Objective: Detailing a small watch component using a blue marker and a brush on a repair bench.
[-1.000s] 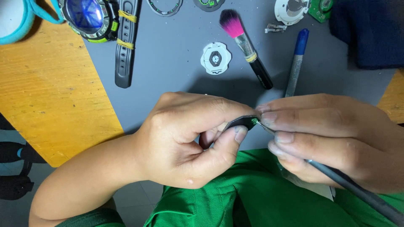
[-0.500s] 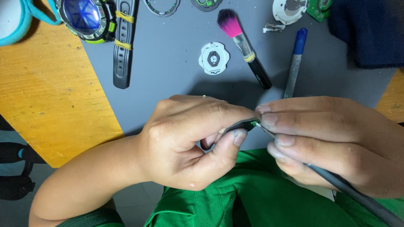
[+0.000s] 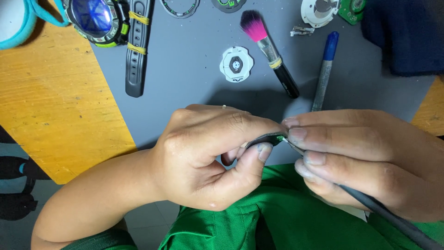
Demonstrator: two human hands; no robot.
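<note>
our left hand [image 3: 208,157] pinches a small dark part [image 3: 264,138] above the lap, off the grey mat [image 3: 185,69]. right hand [image 3: 370,157] grips a thin dark tool [image 3: 393,217], tip touching the part.

Bare grey mat [image 3: 185,78] lies open beyond the hands; brush [image 3: 270,51] and pen [image 3: 323,74] crowd farther back

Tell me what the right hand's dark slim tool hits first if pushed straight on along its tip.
The right hand points its dark slim tool left, into the small dark, green-edged part pinched by the left hand. Tip seems already touching; depth unclear.
</note>
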